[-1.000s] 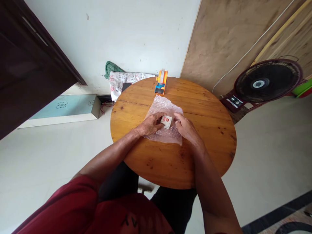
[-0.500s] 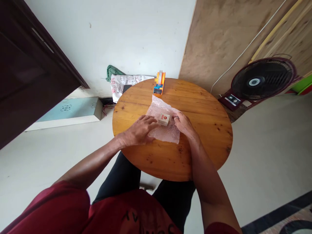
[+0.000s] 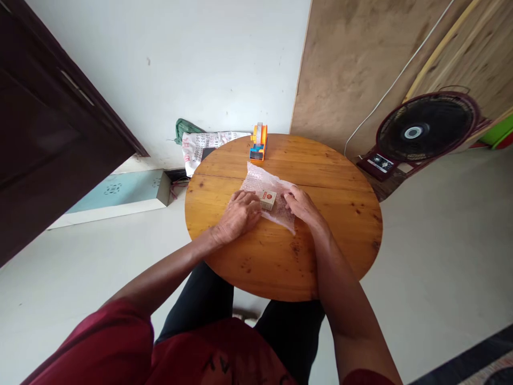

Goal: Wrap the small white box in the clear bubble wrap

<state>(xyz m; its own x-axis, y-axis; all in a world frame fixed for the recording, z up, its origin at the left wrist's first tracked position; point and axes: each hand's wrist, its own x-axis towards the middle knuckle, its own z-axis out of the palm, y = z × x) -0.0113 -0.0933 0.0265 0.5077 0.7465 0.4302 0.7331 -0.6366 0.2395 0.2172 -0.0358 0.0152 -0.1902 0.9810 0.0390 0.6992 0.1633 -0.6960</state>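
A small white box with a red print (image 3: 267, 198) lies on a sheet of pinkish clear bubble wrap (image 3: 256, 175) on the round wooden table (image 3: 332, 240). My left hand (image 3: 240, 213) is closed on the near left part of the wrap, its curled fingers right beside the box and covering its left end. At the right edge of the sheet, my right hand (image 3: 300, 204) is closed with thumb and fingers pinching the wrap, a short gap from the box. The wrap's near edge slants up between the two hands. My left fingertips are partly hidden.
An orange and blue tape dispenser (image 3: 258, 143) stands at the table's far side. Behind the table lies a printed white sack (image 3: 200, 144) with a green bag (image 3: 187, 128). A dark red fan (image 3: 425, 131) stands to the right, and a pale blue box (image 3: 120, 190) lies on the floor at left.
My left hand has moved right and its fingers have closed in by the box, bringing the wrap's near left part up. My right hand stays at the sheet's right edge.
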